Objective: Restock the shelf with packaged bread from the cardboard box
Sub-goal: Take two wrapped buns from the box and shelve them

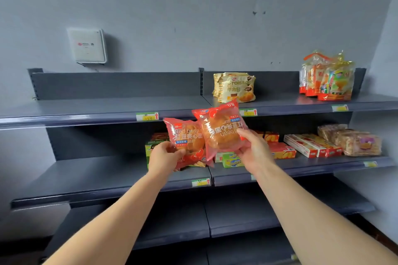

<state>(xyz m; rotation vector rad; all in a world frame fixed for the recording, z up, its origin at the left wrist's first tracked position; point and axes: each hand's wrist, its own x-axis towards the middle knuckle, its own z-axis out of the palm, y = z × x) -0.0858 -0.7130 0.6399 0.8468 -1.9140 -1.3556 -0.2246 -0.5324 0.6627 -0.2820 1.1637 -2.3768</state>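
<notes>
My left hand (pixel 164 155) grips a red packet of red bean bread (pixel 185 137), held upright. A second red bread packet (pixel 219 127) is in my right hand (pixel 254 150), turned upside down and overlapping the first one's right edge. Both packets hover in front of the grey shelf unit, between the top shelf (pixel 86 109) and the middle shelf (pixel 97 174). The cardboard box is out of view.
Croissant packs (pixel 235 87) and tall orange snack bags (pixel 327 76) stand on the top shelf's right half. The middle shelf holds green and red boxes (pixel 280 149), long boxes (pixel 310 146) and wrapped cakes (pixel 353 140). A white wall box (pixel 87 46) hangs above.
</notes>
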